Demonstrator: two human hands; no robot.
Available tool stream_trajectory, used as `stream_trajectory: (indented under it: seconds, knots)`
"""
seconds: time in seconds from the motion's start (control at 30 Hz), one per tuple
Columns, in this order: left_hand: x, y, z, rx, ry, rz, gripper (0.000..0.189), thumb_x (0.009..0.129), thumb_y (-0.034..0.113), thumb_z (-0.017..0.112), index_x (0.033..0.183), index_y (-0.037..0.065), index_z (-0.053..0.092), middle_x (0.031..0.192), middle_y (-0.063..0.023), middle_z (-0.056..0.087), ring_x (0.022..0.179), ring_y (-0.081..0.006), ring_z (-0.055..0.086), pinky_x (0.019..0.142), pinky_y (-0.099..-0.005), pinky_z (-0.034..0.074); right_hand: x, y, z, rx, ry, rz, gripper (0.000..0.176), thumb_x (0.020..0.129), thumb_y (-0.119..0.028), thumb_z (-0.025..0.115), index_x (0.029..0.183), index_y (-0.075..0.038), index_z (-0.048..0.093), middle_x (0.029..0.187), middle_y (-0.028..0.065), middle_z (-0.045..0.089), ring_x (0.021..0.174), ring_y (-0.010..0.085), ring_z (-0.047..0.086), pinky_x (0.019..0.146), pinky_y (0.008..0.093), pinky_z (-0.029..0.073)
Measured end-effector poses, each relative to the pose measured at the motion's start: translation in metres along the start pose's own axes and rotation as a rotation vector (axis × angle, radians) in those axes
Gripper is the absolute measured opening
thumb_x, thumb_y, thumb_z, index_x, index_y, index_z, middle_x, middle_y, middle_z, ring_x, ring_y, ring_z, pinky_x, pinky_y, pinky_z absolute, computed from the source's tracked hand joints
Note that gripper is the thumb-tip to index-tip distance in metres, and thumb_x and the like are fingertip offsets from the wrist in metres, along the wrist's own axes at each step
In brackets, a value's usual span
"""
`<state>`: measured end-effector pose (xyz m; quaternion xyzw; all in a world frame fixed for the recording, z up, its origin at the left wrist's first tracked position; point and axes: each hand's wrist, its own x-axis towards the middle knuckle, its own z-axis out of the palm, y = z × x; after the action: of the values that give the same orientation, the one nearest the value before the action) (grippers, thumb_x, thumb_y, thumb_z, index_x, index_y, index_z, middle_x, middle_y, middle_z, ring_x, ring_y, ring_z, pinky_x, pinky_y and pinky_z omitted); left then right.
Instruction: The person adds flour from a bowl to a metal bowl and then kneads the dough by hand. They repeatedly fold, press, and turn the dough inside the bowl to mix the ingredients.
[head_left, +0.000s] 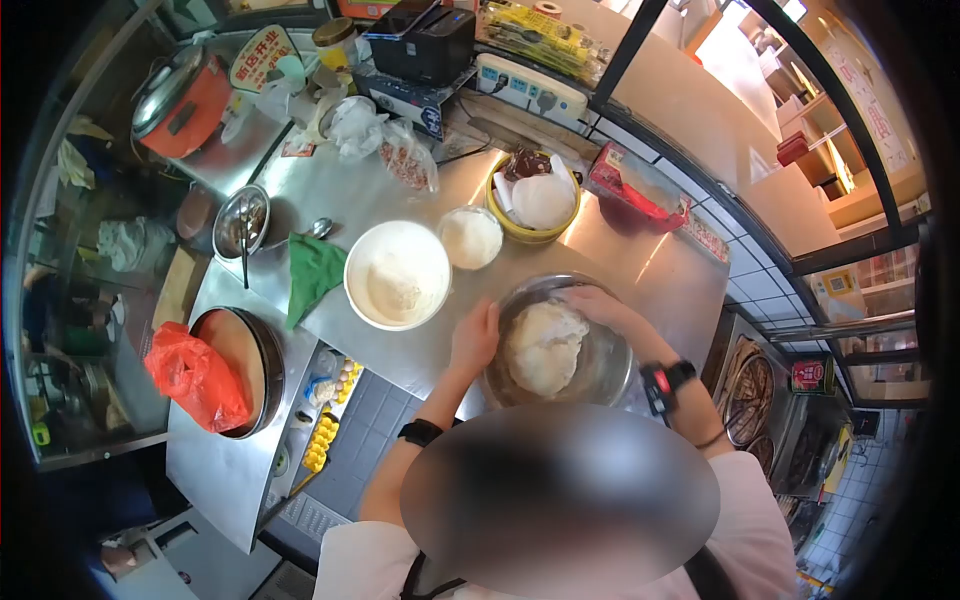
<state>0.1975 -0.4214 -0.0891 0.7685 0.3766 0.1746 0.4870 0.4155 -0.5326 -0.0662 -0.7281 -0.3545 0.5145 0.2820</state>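
A wide metal mixing bowl [618, 362] stands on the steel counter just in front of me. In it lies a large, pale, rough-surfaced lump of dough [545, 350]. My left hand [477, 335] is closed against the bowl's left rim, its fingers together and partly hidden. Reaching over the far right side of the bowl, my right hand [598, 306] curls its fingers at the dough's upper edge; the fingertips are partly hidden. Beyond the bowl are a white tub [397, 262] with flour-like powder and a smaller bowl of white powder [470, 238].
A yellow-rimmed container [538, 228] with bags stands at the back. To the left are a green cloth [312, 272], a metal bowl with a utensil [241, 220] and a round pan [262, 375] with a red plastic bag [197, 375]. A red cooker [182, 108] sits far left.
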Motion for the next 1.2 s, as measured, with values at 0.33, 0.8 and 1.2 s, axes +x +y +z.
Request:
stream_trajectory:
  seconds: [0.33,0.8,1.2]
  knots:
    - [0.003,0.015,0.009,-0.013,-0.034,-0.046,0.031,0.094,0.029,0.037,0.088,0.003,0.051,0.077,-0.0227,0.056,0.076,-0.0435,0.053,0.063,-0.0464,0.04,0.009,-0.05,0.047,-0.775,0.029,-0.197,0.021,0.071,-0.016,0.054,0.08,-0.002,0.065,0.08,0.0183,0.063,0.079,0.0328,0.061,0.072,0.0418,0.047]
    - [-0.029,0.018,0.011,0.184,0.104,-0.16,0.031,0.092,0.032,0.04,0.079,0.006,0.051,0.07,-0.0198,0.058,0.068,-0.0398,0.057,0.058,-0.05,0.042,-0.061,0.092,0.059,0.274,0.717,0.098,0.04,0.088,-0.031,0.047,0.106,0.003,0.059,0.112,0.0174,0.057,0.105,0.0234,0.054,0.091,0.0317,0.039]
    - [0.068,0.083,0.061,0.695,-0.267,0.249,0.044,0.079,0.032,0.061,0.114,0.009,0.047,0.102,-0.016,0.058,0.088,-0.0321,0.059,0.071,-0.0446,0.047,-0.038,0.066,0.024,0.201,0.302,0.186,0.046,0.088,-0.041,0.049,0.101,0.002,0.061,0.083,0.0127,0.064,0.08,0.0204,0.058,0.077,0.0316,0.044]
